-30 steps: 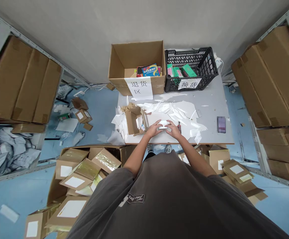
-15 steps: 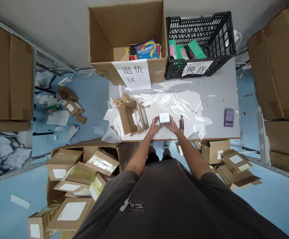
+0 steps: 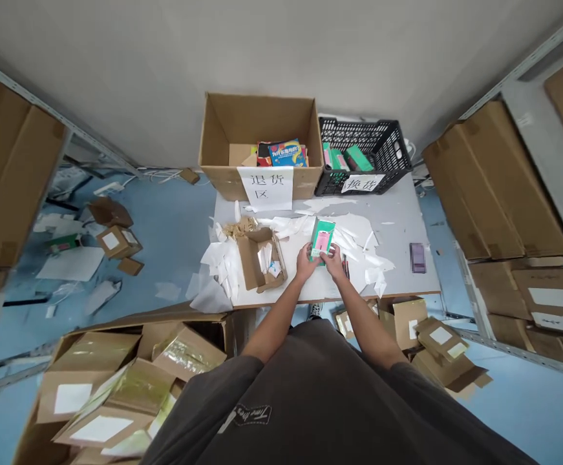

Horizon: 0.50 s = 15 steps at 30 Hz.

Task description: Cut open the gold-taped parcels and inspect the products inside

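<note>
Between both hands I hold a small green box with a pink panel, its printed face turned up, above the table's front part. My left hand grips its lower left corner, and my right hand grips the lower right one. Just right of my right hand lies a slim red and black tool, partly hidden by it. To the left of my hands an opened cardboard box rests on the table, with white paper scraps inside.
At the table's back stand a large carton holding books and a black crate holding green boxes. Torn white paper litters the table. A purple item lies at right. Parcels fill a big carton at lower left.
The box in my hands has been turned: its pale end faced up before, and its green and pink face shows now. My view has tilted upward, showing more wall.
</note>
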Each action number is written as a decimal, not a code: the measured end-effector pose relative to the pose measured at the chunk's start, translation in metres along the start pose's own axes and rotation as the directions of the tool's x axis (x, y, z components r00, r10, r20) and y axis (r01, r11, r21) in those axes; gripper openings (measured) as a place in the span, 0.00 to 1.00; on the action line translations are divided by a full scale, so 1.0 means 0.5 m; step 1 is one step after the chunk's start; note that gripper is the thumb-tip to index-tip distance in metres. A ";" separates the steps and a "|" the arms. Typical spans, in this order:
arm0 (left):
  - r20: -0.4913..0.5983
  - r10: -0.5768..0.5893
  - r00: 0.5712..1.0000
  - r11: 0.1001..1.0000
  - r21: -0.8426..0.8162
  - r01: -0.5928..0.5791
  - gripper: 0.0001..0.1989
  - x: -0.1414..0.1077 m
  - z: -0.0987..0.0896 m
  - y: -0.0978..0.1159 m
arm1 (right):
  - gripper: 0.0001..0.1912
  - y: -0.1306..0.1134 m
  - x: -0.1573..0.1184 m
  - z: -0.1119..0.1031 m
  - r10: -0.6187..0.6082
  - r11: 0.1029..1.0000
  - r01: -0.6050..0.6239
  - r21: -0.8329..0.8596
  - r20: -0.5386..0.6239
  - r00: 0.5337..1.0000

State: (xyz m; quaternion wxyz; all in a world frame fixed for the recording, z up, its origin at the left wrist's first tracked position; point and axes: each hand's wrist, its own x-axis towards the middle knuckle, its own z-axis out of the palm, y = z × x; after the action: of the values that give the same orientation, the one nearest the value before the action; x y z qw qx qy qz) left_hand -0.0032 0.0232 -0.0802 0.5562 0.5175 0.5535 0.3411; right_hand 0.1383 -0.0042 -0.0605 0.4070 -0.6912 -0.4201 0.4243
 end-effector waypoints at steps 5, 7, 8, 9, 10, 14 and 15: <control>0.049 0.107 0.993 0.992 -0.071 -0.103 0.46 0.058 0.021 0.137 | 0.43 -0.097 0.066 -0.099 -0.063 0.998 0.066 0.024 -0.088 0.994; 0.075 0.147 0.986 0.983 -0.122 -0.137 0.47 0.100 0.037 0.191 | 0.43 -0.137 0.111 -0.149 -0.090 0.994 0.094 0.049 -0.082 0.993; 0.089 0.163 0.983 0.979 -0.140 -0.150 0.47 0.125 0.045 0.217 | 0.43 -0.156 0.139 -0.172 -0.101 0.993 0.106 0.061 -0.076 0.992; 0.100 0.177 0.979 0.975 -0.151 -0.161 0.48 0.151 0.054 0.242 | 0.43 -0.175 0.169 -0.193 -0.113 0.991 0.118 0.071 -0.067 0.991; 0.105 0.189 0.976 0.973 -0.156 -0.171 0.48 0.180 0.063 0.268 | 0.43 -0.194 0.204 -0.213 -0.128 0.988 0.132 0.080 -0.058 0.990; 0.048 0.254 0.966 0.964 -0.098 -0.248 0.46 0.320 0.094 0.378 | 0.42 -0.287 0.370 -0.269 -0.222 0.966 0.223 0.134 -0.019 0.975; 0.027 0.279 0.960 0.958 -0.078 -0.277 0.45 0.360 0.100 0.410 | 0.42 -0.316 0.417 -0.280 -0.254 0.956 0.252 0.150 -0.006 0.967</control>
State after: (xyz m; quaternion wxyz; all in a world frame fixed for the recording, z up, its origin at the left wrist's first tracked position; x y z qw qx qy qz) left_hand 0.1126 0.2322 0.0603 0.5316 0.5758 0.4520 0.4261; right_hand 0.2907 0.2099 0.0771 0.5057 -0.5966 -0.4747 0.4036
